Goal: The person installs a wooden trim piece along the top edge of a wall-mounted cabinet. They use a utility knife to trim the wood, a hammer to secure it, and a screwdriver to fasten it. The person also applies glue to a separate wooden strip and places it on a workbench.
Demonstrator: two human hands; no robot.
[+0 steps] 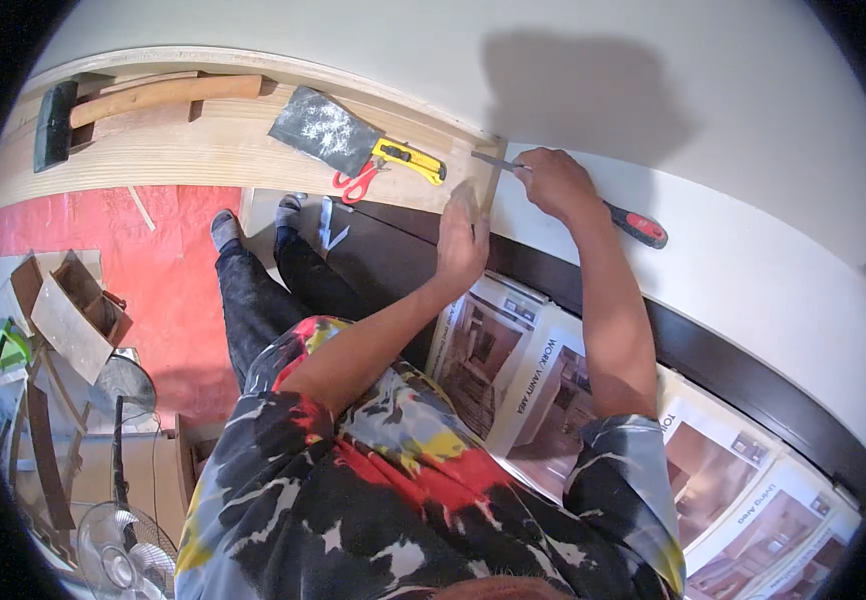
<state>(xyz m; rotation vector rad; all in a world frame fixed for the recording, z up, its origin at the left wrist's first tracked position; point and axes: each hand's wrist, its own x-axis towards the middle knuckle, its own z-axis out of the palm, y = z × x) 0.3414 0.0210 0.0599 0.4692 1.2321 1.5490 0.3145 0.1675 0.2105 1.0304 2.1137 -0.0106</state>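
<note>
My right hand (556,183) is closed around a file (493,160), a narrow grey metal tool. Its tip points left over the corner of the pale wooden shelf, and its red and black handle shows past my wrist. My left hand (464,240) lies with fingers stretched out against the right end of the wooden shelf (213,150). Left of that hand, a yellow utility knife (410,161) rests on the shelf. It overlaps a dark sheet of sandpaper (325,130) dusted white, and red-handled scissors (356,184) lie partly under them.
A black-headed mallet (168,100) lies at the shelf's far left. Printed boards with room pictures (543,390) lean along a dark ledge (733,390) below my right arm. Red sheeting (183,300), a wooden box (78,310) and a fan (123,550) are at left.
</note>
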